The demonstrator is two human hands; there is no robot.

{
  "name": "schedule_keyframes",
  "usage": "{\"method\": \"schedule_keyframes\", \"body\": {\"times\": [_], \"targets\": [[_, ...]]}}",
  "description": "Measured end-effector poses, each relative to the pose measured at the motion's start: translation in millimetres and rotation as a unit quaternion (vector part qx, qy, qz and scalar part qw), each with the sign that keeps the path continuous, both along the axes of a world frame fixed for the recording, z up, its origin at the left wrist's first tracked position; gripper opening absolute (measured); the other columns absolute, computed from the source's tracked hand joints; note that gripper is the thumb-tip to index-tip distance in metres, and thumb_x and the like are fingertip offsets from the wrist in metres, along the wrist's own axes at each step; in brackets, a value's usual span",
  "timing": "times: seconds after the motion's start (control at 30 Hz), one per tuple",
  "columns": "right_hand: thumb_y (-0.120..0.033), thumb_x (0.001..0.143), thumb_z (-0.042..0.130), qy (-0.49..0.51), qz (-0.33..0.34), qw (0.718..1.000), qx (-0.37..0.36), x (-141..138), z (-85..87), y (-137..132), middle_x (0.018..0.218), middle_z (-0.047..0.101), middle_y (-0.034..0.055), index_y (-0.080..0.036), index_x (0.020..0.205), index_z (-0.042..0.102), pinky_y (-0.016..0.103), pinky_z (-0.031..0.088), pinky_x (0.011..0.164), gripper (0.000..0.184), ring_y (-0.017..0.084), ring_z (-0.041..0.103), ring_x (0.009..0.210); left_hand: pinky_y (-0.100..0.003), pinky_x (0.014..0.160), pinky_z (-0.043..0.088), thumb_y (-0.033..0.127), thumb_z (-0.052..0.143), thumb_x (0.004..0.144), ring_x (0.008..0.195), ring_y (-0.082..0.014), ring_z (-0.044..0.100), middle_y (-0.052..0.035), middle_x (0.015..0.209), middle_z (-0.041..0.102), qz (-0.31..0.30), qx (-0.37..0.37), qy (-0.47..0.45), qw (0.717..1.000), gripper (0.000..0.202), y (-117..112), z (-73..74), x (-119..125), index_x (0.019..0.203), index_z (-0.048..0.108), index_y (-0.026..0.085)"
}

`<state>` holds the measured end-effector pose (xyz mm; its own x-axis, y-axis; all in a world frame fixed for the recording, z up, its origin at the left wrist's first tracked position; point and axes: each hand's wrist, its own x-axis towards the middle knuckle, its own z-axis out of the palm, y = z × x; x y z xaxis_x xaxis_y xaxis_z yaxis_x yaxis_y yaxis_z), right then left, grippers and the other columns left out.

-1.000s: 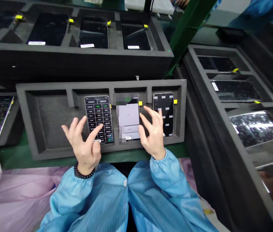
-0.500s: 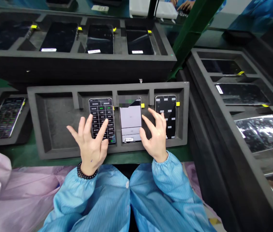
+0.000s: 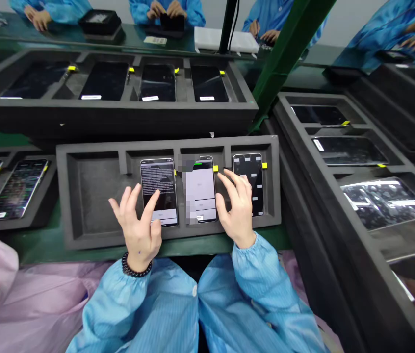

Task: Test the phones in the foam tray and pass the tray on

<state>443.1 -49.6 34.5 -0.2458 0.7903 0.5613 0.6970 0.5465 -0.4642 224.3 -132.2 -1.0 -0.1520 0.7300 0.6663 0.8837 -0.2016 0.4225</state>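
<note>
Three lit phones lie side by side in a dark foam tray (image 3: 93, 196) in front of me. My left hand (image 3: 137, 223) is open, fingers spread, its index finger touching the lower part of the left phone (image 3: 158, 186), whose screen shows small text. My right hand (image 3: 236, 208) is open too, hovering between the middle phone (image 3: 203, 189) with its pale screen and the right phone (image 3: 250, 176) with its dark screen; its fingers partly cover the right phone. Neither hand holds anything.
A longer foam tray (image 3: 112, 115) with several dark phones stands behind. More foam trays (image 3: 340, 162) with phones run along the right, and another tray with phones (image 3: 16, 189) sits at the left. A green post (image 3: 284, 54) rises at the back. Other people's hands work across the bench (image 3: 163, 10).
The left phone's screen has changed from a grid of buttons to a page of text. My left index finger has shifted down the screen. The view has tilted up a little.
</note>
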Motion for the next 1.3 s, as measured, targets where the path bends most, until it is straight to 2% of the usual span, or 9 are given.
{"method": "schedule_keyframes", "body": {"times": [0.23, 0.4, 0.53, 0.63, 0.87, 0.97, 1.13, 1.2, 1.3], "targets": [[-0.022, 0.102, 0.041, -0.067, 0.035, 0.997, 0.016, -9.7, 27.2, 33.7, 0.143, 0.060, 0.0093, -0.019, 0.137, 0.059, 0.058, 0.027, 0.127, 0.038, 0.026, 0.052, 0.133, -0.060, 0.129, 0.007, 0.037, 0.034, 0.104, 0.153, -0.0340, 0.029, -0.0120, 0.160, 0.040, 0.010, 0.010, -0.023, 1.000, 0.049, 0.2, -2.5, -0.1, 0.147, 0.056, 0.025], [-0.024, 0.104, 0.038, -0.137, 0.060, 0.989, 0.005, -18.5, 27.4, 45.1, 0.143, 0.061, 0.0093, -0.016, 0.150, 0.047, 0.061, 0.021, 0.129, 0.048, 0.027, 0.051, 0.133, -0.059, 0.129, 0.011, 0.038, 0.032, 0.104, 0.153, -0.0337, 0.029, -0.0120, 0.159, 0.041, 0.015, 0.010, -0.023, 1.000, 0.050, -1.3, -1.8, -0.5, 0.143, 0.059, 0.024], [-0.028, 0.105, 0.037, -0.123, 0.054, 0.991, 0.012, -18.0, 25.8, 45.3, 0.127, 0.068, 0.0086, -0.017, 0.157, 0.036, 0.061, 0.022, 0.129, 0.053, 0.025, 0.058, 0.120, -0.059, 0.129, 0.012, 0.039, 0.032, 0.104, 0.153, -0.0336, 0.029, -0.0117, 0.159, 0.041, 0.014, 0.011, -0.030, 0.999, 0.050, -1.3, -1.2, 0.1, 0.142, 0.061, 0.024], [-0.031, 0.105, 0.040, -0.110, 0.047, 0.992, 0.028, -16.2, 25.4, 42.0, 0.130, 0.066, 0.0087, -0.019, 0.156, 0.037, 0.061, 0.022, 0.128, 0.053, 0.025, 0.057, 0.124, -0.059, 0.129, 0.012, 0.038, 0.032, 0.104, 0.153, -0.0339, 0.029, -0.0113, 0.159, 0.041, 0.014, 0.013, -0.037, 0.999, 0.050, -1.5, -0.5, 0.7, 0.142, 0.061, 0.024], [-0.031, 0.103, 0.048, -0.175, 0.048, 0.982, 0.062, -14.9, 18.8, 35.2, 0.160, 0.044, 0.0103, -0.024, 0.141, 0.056, 0.064, 0.021, 0.127, 0.040, 0.029, 0.044, 0.144, -0.058, 0.129, 0.013, 0.037, 0.033, 0.104, 0.153, -0.0334, 0.030, -0.0111, 0.158, 0.042, 0.010, 0.019, -0.047, 0.999, 0.049, -2.4, 0.8, 0.9, 0.141, 0.062, 0.024], [-0.031, 0.103, 0.049, -0.166, 0.054, 0.983, 0.055, -14.7, 18.1, 34.9, 0.157, 0.049, 0.0084, -0.024, 0.130, 0.065, 0.065, 0.021, 0.127, 0.032, 0.028, 0.047, 0.141, -0.058, 0.129, 0.015, 0.040, 0.031, 0.104, 0.152, -0.0343, 0.031, -0.0120, 0.158, 0.043, 0.020, 0.010, -0.045, 0.999, 0.051, -2.6, 0.3, 0.9, 0.137, 0.065, 0.023], [-0.028, 0.103, 0.044, -0.098, 0.033, 0.989, 0.102, -11.6, 18.0, 33.7, 0.137, 0.066, 0.0031, -0.025, 0.081, 0.073, 0.058, 0.033, 0.124, 0.036, 0.025, 0.059, 0.123, -0.058, 0.129, 0.016, 0.041, 0.031, 0.104, 0.152, -0.0327, 0.032, -0.0118, 0.156, 0.045, 0.024, 0.012, -0.051, 0.998, 0.050, -2.7, 0.4, 1.4, 0.133, 0.068, 0.023], [-0.029, 0.103, 0.044, -0.101, 0.019, 0.989, 0.107, -11.3, 17.5, 33.7, 0.137, 0.065, 0.0039, -0.026, 0.091, 0.075, 0.058, 0.035, 0.122, 0.033, 0.025, 0.059, 0.124, -0.057, 0.129, 0.016, 0.039, 0.032, 0.104, 0.152, -0.0323, 0.031, -0.0115, 0.156, 0.044, 0.021, 0.013, -0.053, 0.998, 0.049, -2.9, 0.9, 1.5, 0.133, 0.068, 0.023], [-0.032, 0.103, 0.046, -0.136, 0.017, 0.986, 0.095, -13.1, 17.3, 34.1, 0.150, 0.056, 0.0079, -0.026, 0.125, 0.068, 0.060, 0.031, 0.124, 0.032, 0.027, 0.052, 0.134, -0.057, 0.129, 0.015, 0.039, 0.032, 0.104, 0.153, -0.0320, 0.031, -0.0115, 0.157, 0.044, 0.020, 0.012, -0.050, 0.998, 0.049, -3.0, 1.5, 1.7, 0.133, 0.068, 0.023]]}}
